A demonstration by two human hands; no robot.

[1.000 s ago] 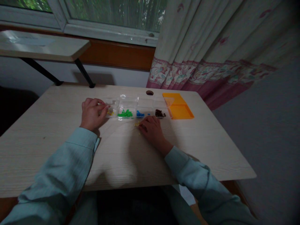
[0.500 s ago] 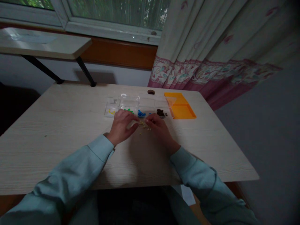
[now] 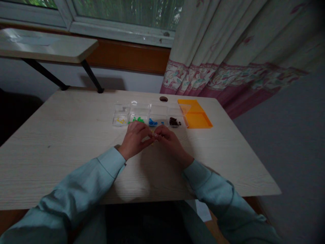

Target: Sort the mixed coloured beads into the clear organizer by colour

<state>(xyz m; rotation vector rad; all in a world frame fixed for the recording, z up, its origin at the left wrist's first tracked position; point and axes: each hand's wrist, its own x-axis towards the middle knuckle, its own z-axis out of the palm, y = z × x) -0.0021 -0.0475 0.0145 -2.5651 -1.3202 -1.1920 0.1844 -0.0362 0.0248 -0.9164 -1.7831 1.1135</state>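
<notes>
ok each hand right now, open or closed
Left hand: pinched closed; anything held is too small to make out.
Right hand: also pinched closed; whether it holds anything cannot be told.

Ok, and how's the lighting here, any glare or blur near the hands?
Head view: dim overall, glare on the shelf, soft shadow on the table; head view again: left hand and right hand look soft where they meet, so anything pinched there is unclear.

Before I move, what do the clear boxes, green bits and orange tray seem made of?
Clear boxes: likely glossy plastic, see-through with bright glints. Green bits: perhaps plastic, vivid colour, too small to judge finish. Orange tray: probably smooth plastic, opaque, evenly coloured.
</notes>
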